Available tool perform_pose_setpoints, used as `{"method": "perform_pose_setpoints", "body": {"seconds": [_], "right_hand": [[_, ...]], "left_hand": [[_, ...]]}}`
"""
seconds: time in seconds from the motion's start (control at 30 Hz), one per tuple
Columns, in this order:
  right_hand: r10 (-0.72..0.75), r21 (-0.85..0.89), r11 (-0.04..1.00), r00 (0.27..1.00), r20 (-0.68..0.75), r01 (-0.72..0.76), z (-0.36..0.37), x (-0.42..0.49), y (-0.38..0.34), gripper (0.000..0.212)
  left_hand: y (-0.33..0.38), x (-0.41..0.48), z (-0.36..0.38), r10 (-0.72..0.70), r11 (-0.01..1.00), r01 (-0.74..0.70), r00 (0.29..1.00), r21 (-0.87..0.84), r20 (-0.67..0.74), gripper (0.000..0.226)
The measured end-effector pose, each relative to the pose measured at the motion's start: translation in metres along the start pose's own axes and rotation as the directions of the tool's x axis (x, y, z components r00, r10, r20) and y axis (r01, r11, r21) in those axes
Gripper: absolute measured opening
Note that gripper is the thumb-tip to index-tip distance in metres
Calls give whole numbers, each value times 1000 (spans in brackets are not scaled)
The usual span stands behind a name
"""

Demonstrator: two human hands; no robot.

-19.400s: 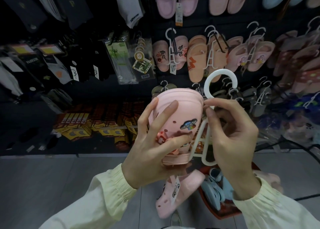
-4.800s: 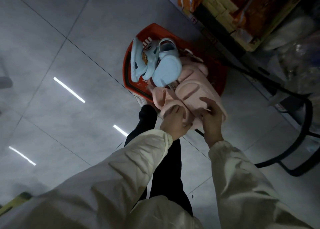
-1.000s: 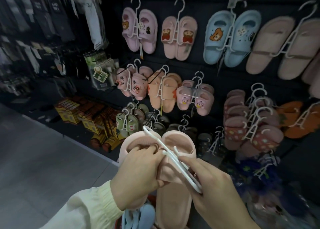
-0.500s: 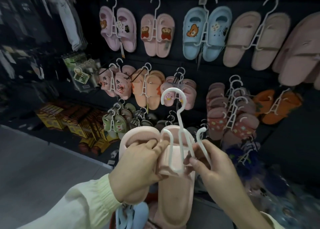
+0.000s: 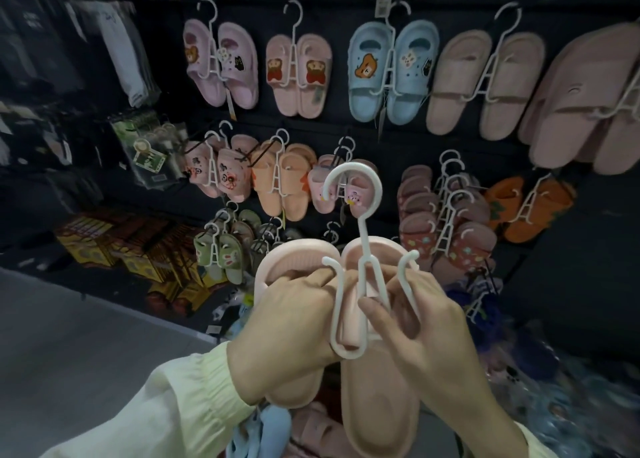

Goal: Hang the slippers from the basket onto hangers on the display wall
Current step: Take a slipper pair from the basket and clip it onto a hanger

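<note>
I hold a pair of plain pink slides in front of the display wall (image 5: 450, 152). My left hand (image 5: 291, 322) grips the strap of the left slide (image 5: 294, 253). The right slide (image 5: 377, 398) hangs lower, toe down. A white plastic hanger (image 5: 360, 249) stands upright between them, its hook at the top and its left prong threaded under the right slide's strap. My right hand (image 5: 426, 322) pinches the hanger's stem and right prong. Below my wrists, blue slippers (image 5: 266, 430) and pink ones (image 5: 311, 433) show; the basket itself is hidden.
The dark wall carries rows of slippers on white hangers: pink pairs (image 5: 298, 73), a blue pair (image 5: 391, 73), orange pairs (image 5: 284, 180). Socks (image 5: 124, 62) and yellow boxes (image 5: 114, 243) are at the left. Grey floor (image 5: 69, 336) lies at lower left.
The hanger has gone from lying slanted across the slides to standing upright, with its left prong hooked under the right slide's strap. My view has drawn closer to the wall.
</note>
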State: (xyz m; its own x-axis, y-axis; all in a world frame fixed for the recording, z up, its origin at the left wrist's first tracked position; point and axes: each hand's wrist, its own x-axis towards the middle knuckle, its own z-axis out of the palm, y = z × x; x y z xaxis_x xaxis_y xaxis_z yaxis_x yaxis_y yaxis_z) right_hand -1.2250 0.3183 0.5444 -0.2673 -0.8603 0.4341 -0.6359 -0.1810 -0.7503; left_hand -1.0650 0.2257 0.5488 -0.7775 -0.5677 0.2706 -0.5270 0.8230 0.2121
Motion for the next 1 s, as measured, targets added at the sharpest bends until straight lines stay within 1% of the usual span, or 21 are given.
{"method": "perform_pose_setpoints", "body": {"seconds": [0.1,0.13,0.2,0.27,0.3,0.37,0.4,0.47,0.53,0.6,0.67,0.73,0.8,0.9,1.0], "right_hand": [[-3,-14,1000,1000,11,3,-5,1,-3,32],[4,-13,1000,1000,20,-4,-5,2,-2,38],[52,57,997,997,56,-55,-3,3,2,49],[100,126,986,990,102,-113,1,3,4,51],[101,132,985,989,105,-115,3,3,6,49],[79,137,986,993,86,-90,8,1,10,43],[75,149,985,993,88,-87,9,0,13,45],[92,167,980,991,99,-108,13,-1,20,52],[113,149,981,989,96,-127,16,-2,25,49],[124,129,983,990,63,-131,18,-3,26,46],[122,99,987,992,28,-124,17,-4,28,47],[121,68,990,993,10,-121,14,-4,33,46],[134,71,988,991,24,-135,12,-6,37,47],[125,72,989,992,30,-127,12,-11,35,45],[90,59,994,996,7,-90,14,-15,29,45]], "left_hand": [[3,-4,-6,6,1000,-6,1000,-4,9,62],[3,-5,-8,7,1000,-7,1000,12,14,63],[4,-9,-10,12,999,-13,1000,39,17,58],[4,-12,-10,27,998,-28,1000,65,7,52],[4,-13,-11,34,996,-35,999,83,10,54],[3,-13,-13,24,991,-34,997,126,74,62],[2,-12,-14,20,989,-35,994,141,103,62],[0,-13,-16,23,989,-41,992,144,125,55],[-1,-14,-18,24,987,-47,988,153,151,51],[-3,-16,-17,17,984,-54,978,171,207,58],[-5,-18,-15,3,982,-48,971,185,237,73],[-7,-18,-14,-25,987,-15,969,159,244,87],[-9,-18,-16,-33,990,1,973,139,229,102],[-12,-19,-19,-52,992,26,978,127,202,111],[-14,-18,-23,-80,993,61,980,106,180,117]]}}
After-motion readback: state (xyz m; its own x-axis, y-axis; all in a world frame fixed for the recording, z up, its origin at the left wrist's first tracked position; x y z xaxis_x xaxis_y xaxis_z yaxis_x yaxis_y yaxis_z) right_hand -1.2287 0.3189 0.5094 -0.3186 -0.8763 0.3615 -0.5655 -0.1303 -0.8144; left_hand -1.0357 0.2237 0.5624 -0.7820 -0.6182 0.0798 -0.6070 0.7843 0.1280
